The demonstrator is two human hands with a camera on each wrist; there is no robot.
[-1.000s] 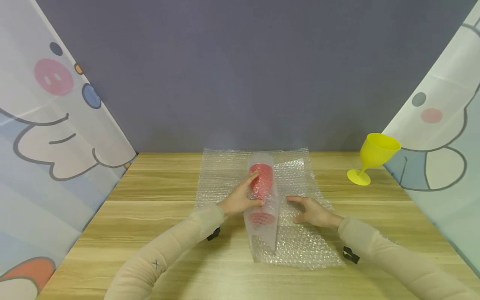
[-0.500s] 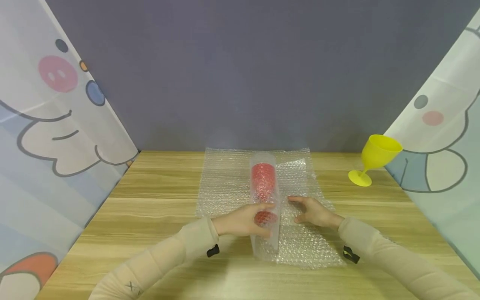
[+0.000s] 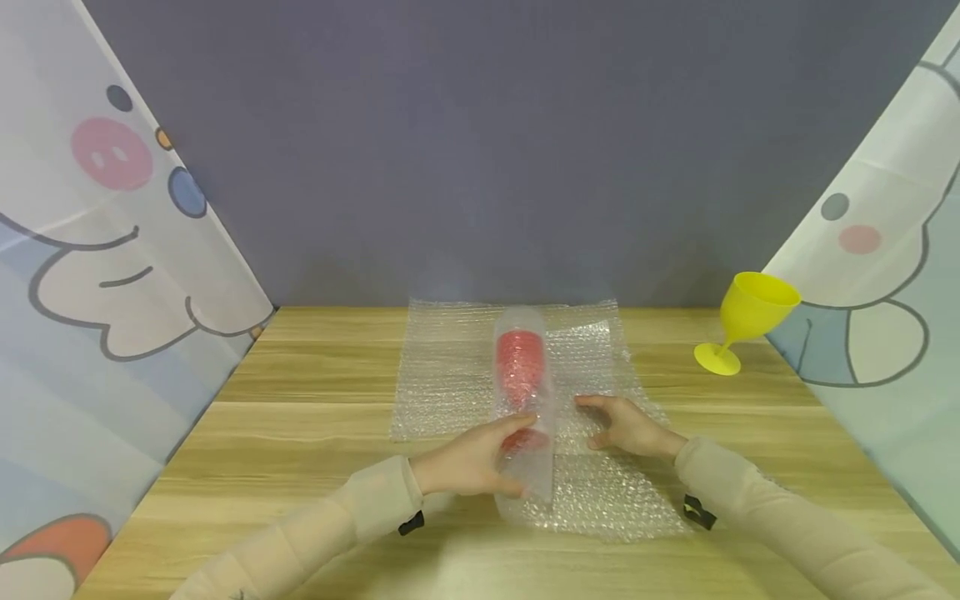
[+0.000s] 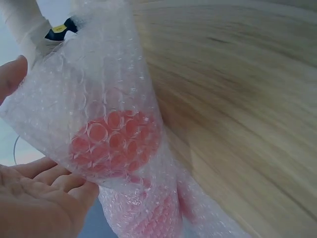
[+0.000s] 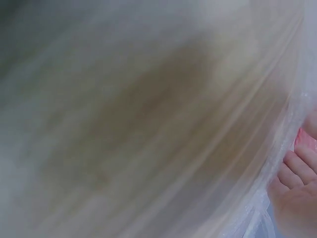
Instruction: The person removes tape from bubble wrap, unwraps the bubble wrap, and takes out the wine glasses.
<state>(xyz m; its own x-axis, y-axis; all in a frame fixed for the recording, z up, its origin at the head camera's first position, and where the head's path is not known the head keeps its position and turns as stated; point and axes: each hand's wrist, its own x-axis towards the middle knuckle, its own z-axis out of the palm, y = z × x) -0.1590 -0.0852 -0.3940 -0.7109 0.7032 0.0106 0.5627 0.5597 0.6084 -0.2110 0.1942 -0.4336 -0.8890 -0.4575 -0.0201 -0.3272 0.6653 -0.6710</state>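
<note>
A red goblet [image 3: 520, 360] lies rolled up in bubble wrap [image 3: 446, 375], its bowl pointing away and its round foot toward me. Through the clear layers the foot [image 4: 116, 140] shows as a red disc in the left wrist view. My left hand [image 3: 468, 458] lies along the near end of the roll, fingers fairly straight against the wrap beside the foot, thumb apart. On the loose sheet right of the roll is my right hand [image 3: 628, 425], fingers relaxed and spread, holding nothing. Only part of the right hand [image 5: 299, 193] appears at the edge of the right wrist view.
A yellow goblet [image 3: 756, 308] stands upright at the back right of the wooden table [image 3: 322, 367]. Behind the table rises a grey panel [image 3: 480, 150], and cartoon-printed sheets [image 3: 75, 300] flank both sides. Flat wrap extends on either side of the roll.
My left hand has slid from the goblet's bowl down the roll toward me, to the end by the foot. My right hand has stayed in place.
</note>
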